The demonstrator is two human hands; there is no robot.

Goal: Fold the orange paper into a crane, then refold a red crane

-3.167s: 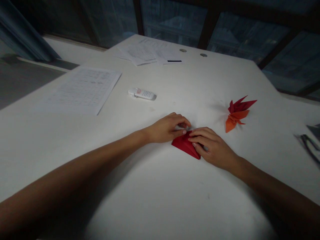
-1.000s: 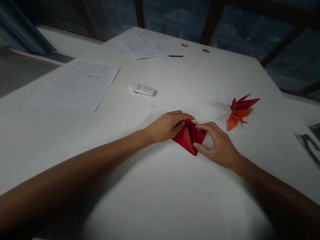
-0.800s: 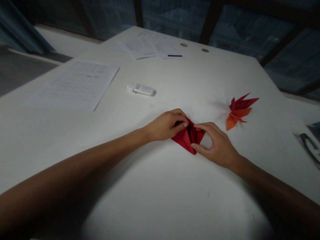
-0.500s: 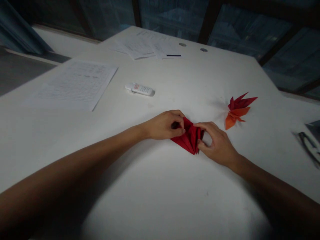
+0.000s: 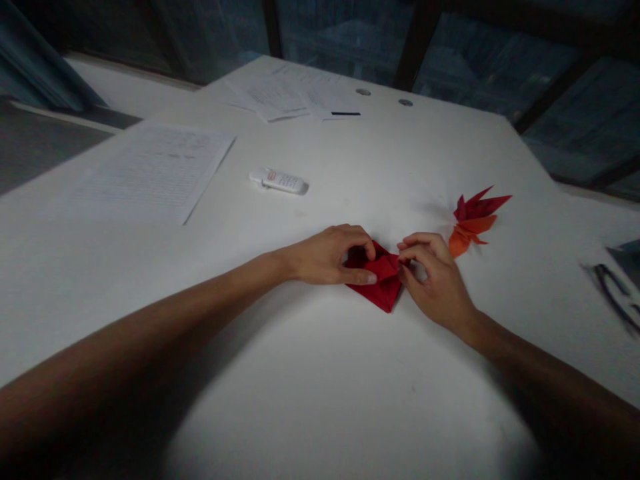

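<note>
A folded sheet of red paper [image 5: 377, 293] lies on the white table between my hands, its lower corner pointing toward me. My left hand [image 5: 333, 257] rests on its left side, thumb and forefinger set apart on the folds and pressing it down. At the right corner, my right hand [image 5: 435, 277] pinches a raised flap between thumb and fingertips. Part of the paper's left edge is hidden under my left hand. Just beyond my right hand sit an orange folded paper crane [image 5: 465, 238] and a red one [image 5: 480, 208], close against each other.
A white marker-like stick with printing [image 5: 280, 181] lies ahead on the table [image 5: 300, 373]. Written sheets [image 5: 150, 173] are at the left, with more papers [image 5: 285, 97] at the back. Two dark round discs [image 5: 363, 92] sit near the far edge. Black-handled scissors [image 5: 617, 300] lie at the right.
My right hand has shifted from the paper's right edge to pinch a flap, which now stands folded toward the left. My left thumb and forefinger have spread wider on the paper.
</note>
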